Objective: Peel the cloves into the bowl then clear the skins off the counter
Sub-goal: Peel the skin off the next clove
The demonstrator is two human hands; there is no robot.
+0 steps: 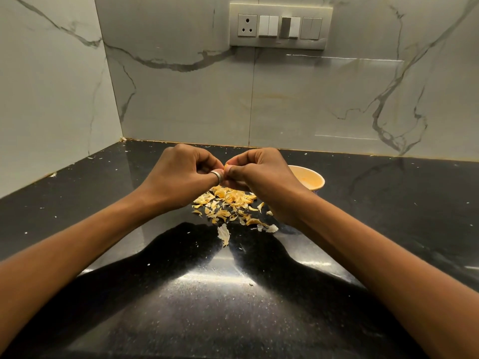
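From the bottom corners of the frame my two forearms reach in over the dark, glossy table (233, 294). Just past them, at the centre, lies a loose heap of skins (228, 200), pale yellow and papery, with one bigger flake nearest me and a few strays toward the right. Above that heap the left hand (178, 172) and the right hand (264, 174) meet, fingertips together. Each grip is closed: the curled fingers and thumbs of both pinch one small clove (227, 167), of which only a yellowish sliver shows between them. A ring (217, 176) sits on the left hand. Behind the right hand, right of centre, stands the bowl (312, 178), partly hidden by the knuckles; I cannot tell what it holds. Farthest off, the marble wall carries a switch panel (281, 25) at the upper middle.

I judge this to be the peeling step, well along given the heap, with the clearing not yet begun. Next I would need to strip the remaining skin with a nail and let it fall on the heap. Then I would carry the bare clove rightward and back to drop it over the bowl's rim.
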